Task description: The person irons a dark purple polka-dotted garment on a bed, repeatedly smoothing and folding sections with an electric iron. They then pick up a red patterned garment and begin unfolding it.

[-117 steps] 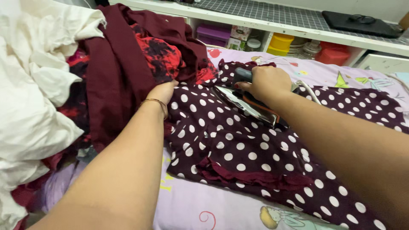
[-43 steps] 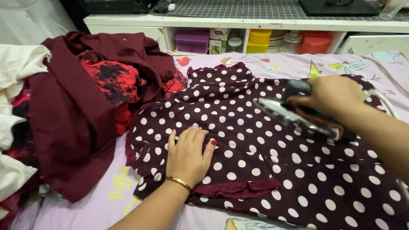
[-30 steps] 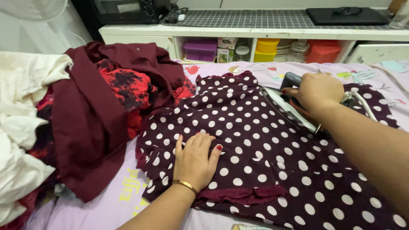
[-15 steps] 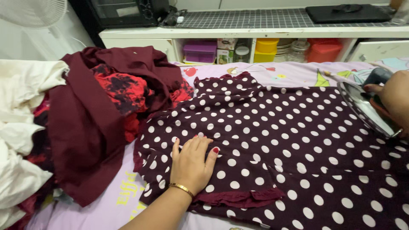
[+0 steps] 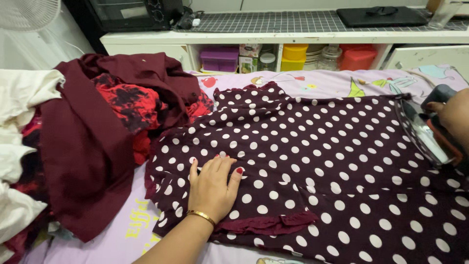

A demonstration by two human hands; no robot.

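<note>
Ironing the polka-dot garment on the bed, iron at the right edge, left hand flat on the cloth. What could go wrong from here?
1. The left hand lies flat on the polka-dot garment; a sweep of the iron toward it could burn the fingers.
2. The right hand holds the iron tilted near the garment's edge, over the printed bedsheet; lingering there might scorch it.
3. The pile of clothes touches the garment and could drag into the iron's path.

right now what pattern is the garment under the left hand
Dark maroon with white polka dots, clearest in the head view.
</note>
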